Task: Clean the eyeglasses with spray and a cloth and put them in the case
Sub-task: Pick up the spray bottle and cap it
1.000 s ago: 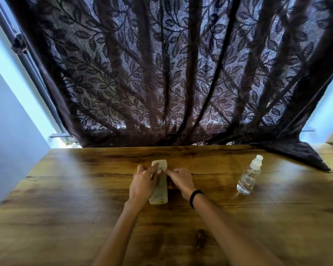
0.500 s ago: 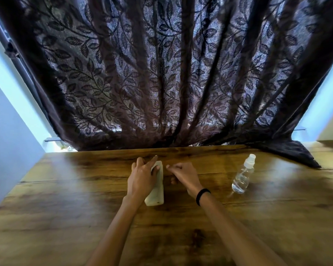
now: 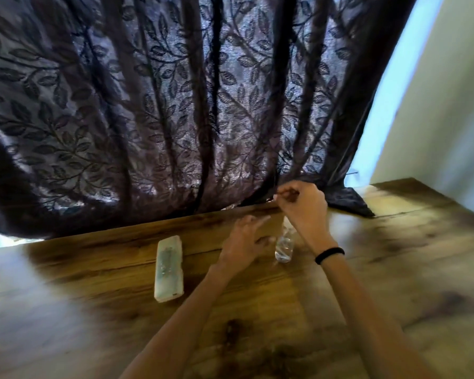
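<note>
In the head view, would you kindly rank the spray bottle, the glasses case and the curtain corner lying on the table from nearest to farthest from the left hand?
From the left hand:
1. Spray bottle, just to its right.
2. Glasses case, off to its left.
3. Curtain corner, far right, toward the back.

Backlit through the curtain (image 3: 175, 105), glare on the worktop (image 3: 52, 283) lower left, motion blur throughout, edges warped.
</note>
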### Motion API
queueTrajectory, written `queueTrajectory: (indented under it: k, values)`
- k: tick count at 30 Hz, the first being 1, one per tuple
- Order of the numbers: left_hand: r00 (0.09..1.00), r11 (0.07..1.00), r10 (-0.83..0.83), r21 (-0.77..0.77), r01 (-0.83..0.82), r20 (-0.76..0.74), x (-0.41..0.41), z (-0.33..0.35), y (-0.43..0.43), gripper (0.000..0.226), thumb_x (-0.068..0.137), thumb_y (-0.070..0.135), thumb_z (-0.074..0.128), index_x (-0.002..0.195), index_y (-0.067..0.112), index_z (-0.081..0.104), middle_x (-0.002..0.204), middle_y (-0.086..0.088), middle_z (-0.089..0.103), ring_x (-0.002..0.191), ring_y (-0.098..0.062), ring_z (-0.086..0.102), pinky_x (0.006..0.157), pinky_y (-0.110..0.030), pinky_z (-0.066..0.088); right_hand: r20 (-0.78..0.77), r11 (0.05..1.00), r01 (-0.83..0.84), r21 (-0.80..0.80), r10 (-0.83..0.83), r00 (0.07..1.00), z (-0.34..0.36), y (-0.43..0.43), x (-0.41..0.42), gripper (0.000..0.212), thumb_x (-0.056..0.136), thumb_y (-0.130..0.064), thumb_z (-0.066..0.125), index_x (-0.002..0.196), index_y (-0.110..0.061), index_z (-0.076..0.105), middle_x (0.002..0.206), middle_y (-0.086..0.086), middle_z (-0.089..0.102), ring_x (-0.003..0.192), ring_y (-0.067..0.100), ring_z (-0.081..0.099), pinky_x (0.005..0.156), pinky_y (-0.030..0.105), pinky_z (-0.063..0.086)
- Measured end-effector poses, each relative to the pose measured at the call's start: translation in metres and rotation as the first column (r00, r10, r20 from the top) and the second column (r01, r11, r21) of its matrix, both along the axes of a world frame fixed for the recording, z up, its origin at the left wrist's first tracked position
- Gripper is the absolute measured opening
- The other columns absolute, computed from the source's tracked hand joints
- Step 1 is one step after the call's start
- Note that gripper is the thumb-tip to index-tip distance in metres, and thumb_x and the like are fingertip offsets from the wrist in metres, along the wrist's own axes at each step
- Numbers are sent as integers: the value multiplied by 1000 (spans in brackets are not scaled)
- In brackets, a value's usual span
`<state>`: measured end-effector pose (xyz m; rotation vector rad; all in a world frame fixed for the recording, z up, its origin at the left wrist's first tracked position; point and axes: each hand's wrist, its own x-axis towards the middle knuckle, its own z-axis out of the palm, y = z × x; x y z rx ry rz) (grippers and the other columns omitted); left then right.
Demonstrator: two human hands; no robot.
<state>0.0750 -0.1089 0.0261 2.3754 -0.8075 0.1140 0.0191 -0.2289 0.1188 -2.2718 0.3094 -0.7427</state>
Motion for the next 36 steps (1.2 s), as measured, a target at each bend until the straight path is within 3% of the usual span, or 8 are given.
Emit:
queueTrajectory:
  k: [3, 9, 13, 17, 21, 27, 30, 36]
  values:
    - [999, 998, -34, -48, 32, -34, -4, 0, -22, 54, 75, 29, 72, 123, 14, 55, 110, -16, 59, 99, -30, 57, 88, -37, 45, -40, 998, 40, 44, -38, 998, -10, -17, -7, 14, 76, -20, 73, 85, -9, 69, 82, 8, 70, 80, 21, 64, 77, 35, 53]
    - [998, 997, 19, -72, -23, -54, -9, -1, -31, 51, 70, 37, 73, 118, 28, 56, 108, -1, 65, 92, -21, 61, 73, -37, 53, -105, 994, 42, 103, -31, 994, -36, -22, -10, 10, 76, -19, 73, 79, -13, 66, 74, 3, 65, 78, 23, 64, 72, 36, 53]
    - [992, 993, 95, -69, -101, -80, -9, 6, -31, 42, 72, 39, 72, 107, 21, 59, 101, -2, 68, 89, -22, 62, 69, -34, 50, -102, 993, 53, 106, -42, 994, -40, -16, -5, 6, 78, -18, 70, 79, -14, 66, 76, 7, 67, 78, 25, 63, 74, 41, 53]
    - [981, 983, 155, -83, -164, -114, -2, 11, -16, 38, 71, 38, 72, 101, 18, 61, 99, -3, 68, 90, -20, 62, 68, -31, 48, -86, 996, -38, 81, 45, 995, -35, 0, 7, 5, 79, -17, 68, 81, -13, 67, 71, -2, 62, 73, 15, 59, 70, 32, 51]
    - [966, 959, 243, -127, -253, -93, 17, 19, 23, 36, 71, 40, 73, 99, 18, 63, 93, -4, 70, 87, -21, 64, 69, -35, 53, -52, 977, -167, 135, 175, 983, -30, 28, 35, 7, 80, -18, 69, 84, -13, 67, 70, -5, 62, 68, 6, 57, 61, 14, 45]
    - [909, 905, 414, -86, -417, -42, 49, 26, 96, 35, 70, 40, 73, 95, 19, 62, 84, -4, 68, 81, -21, 62, 63, -35, 53, -32, 909, -343, 237, 360, 933, -26, 87, 84, 9, 80, -14, 70, 87, -9, 68, 81, 3, 66, 74, 9, 59, 70, 19, 49]
    - [883, 881, 468, -57, -470, -44, 58, 19, 118, 32, 70, 40, 72, 87, 15, 62, 81, -6, 66, 80, -23, 60, 60, -32, 48, -68, 907, -358, 224, 381, 922, -32, 111, 101, 13, 82, -17, 68, 92, -10, 69, 91, 6, 70, 85, 14, 63, 75, 21, 49]
    - [854, 853, 518, -49, -520, -45, 69, 1, 133, 39, 69, 47, 66, 93, 18, 58, 89, -10, 65, 82, -29, 62, 61, -38, 50, -74, 898, -392, 200, 413, 908, -43, 131, 111, 17, 84, -12, 63, 99, -12, 69, 100, 7, 70, 94, 17, 63, 86, 31, 52]
